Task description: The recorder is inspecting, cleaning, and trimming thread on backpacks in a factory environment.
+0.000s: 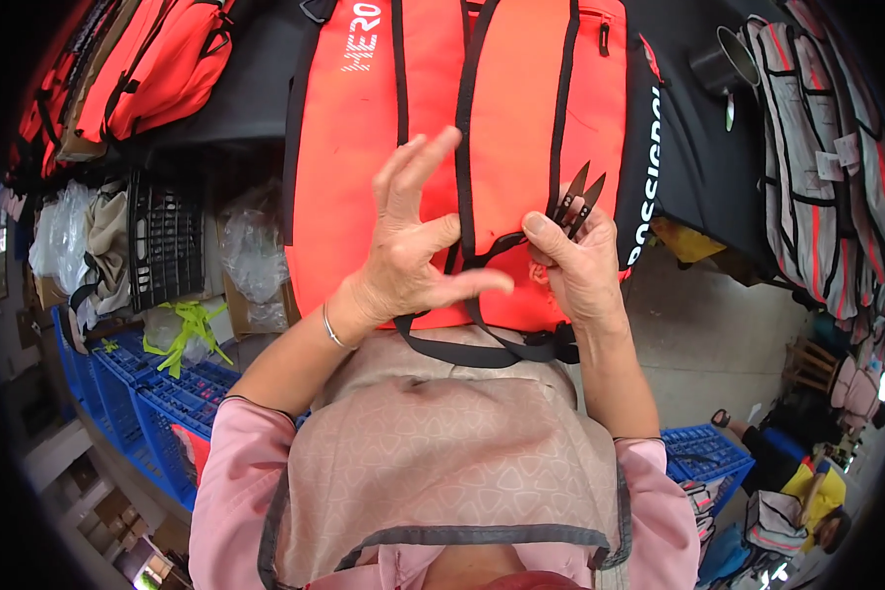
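The red-orange backpack (349, 202) lies on the black-covered worktop (696, 182), directly in front of the operator, its shoulder straps (513, 108) facing up; its near end reaches the apron (442, 452). The left hand (415, 236) is open, fingers spread and gripping nothing, above the middle of the backpack; whether it touches the fabric cannot be told. The right hand (582, 258) is closed around a pair of dark thread snips (578, 205), blades parted and pointing away from the operator; its thumb also bears on a black strip (504, 242) at the lower end of the shoulder strap.

Hazards, as judged from this arrangement: the bare blades stand beside the black edging of the shoulder strap, so a turn of the wrist could nick the binding or score the panel beneath; the snips share the grip with the strip, so a shift of the thumb could release the strip or let the snips slip; the left hand is near, so reaching across without watching the points could cut a finger; the black webbing (452, 352) hangs in a loop against the apron, so a step back with the loop caught could drag the backpack off position.
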`<state>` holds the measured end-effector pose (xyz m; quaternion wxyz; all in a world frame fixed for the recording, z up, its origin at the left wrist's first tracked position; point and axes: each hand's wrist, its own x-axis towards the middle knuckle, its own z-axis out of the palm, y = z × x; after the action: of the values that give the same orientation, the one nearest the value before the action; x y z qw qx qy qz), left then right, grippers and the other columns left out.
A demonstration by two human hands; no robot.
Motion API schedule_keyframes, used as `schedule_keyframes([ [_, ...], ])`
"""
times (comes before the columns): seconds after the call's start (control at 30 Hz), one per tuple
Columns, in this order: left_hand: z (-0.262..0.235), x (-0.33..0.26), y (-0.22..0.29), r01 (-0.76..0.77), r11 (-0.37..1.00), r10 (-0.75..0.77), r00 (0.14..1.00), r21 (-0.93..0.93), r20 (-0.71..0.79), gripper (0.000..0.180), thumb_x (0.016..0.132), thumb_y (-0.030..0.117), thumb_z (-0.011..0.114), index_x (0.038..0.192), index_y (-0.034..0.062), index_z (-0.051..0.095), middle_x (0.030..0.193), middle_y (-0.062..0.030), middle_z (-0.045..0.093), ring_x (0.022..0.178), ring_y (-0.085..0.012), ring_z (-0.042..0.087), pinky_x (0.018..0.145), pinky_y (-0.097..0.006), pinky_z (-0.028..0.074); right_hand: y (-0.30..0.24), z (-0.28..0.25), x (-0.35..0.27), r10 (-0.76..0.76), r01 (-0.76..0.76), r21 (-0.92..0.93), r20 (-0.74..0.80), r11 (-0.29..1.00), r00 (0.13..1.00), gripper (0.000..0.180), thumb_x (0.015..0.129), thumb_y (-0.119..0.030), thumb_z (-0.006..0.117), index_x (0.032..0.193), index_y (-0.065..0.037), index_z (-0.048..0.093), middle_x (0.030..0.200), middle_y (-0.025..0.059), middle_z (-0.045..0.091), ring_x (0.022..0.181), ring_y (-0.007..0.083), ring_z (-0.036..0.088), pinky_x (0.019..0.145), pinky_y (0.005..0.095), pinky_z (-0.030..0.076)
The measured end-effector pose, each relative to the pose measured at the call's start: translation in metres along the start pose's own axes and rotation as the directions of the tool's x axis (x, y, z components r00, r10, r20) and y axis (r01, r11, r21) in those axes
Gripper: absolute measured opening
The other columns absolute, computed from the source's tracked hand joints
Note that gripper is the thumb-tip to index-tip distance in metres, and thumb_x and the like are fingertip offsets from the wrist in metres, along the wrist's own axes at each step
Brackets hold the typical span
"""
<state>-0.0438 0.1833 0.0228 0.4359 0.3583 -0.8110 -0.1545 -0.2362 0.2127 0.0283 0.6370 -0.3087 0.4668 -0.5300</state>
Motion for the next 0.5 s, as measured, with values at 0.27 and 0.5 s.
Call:
schedule_keyframes([
  [0.27,0.01,-0.017,-0.023,-0.378,0.897,0.395,0.918,0.23,-0.031,0.01,0.066,0.011,0.077,0.069,0.0084,0.067,0.146,-0.0127,0.045,0.14,-0.0377,0.029,0.114,-0.049,0.03,-0.006,0.006,0.007,0.059,-0.054,0.043,-0.121,0.998,0.991,0.015,0.089,-0.014,0.072,0.087,-0.011,0.058,0.07,-0.0083,0.048,0.049,-0.0002,0.035,0.043,0.0179,0.026],
  [0.5,0.007,-0.005,-0.038,-0.471,0.882,0.461,0.869,0.018,0.182,0.011,0.067,0.008,0.069,0.064,0.0056,0.06,0.112,-0.0048,0.067,0.102,-0.0235,0.066,0.103,-0.048,0.046,0.003,-0.009,0.011,-0.016,-0.022,-0.337,-0.108,0.941,0.994,0.019,0.087,-0.017,0.073,0.092,-0.002,0.063,0.07,-0.0029,0.054,0.059,0.0045,0.047,0.051,0.0224,0.038],
])
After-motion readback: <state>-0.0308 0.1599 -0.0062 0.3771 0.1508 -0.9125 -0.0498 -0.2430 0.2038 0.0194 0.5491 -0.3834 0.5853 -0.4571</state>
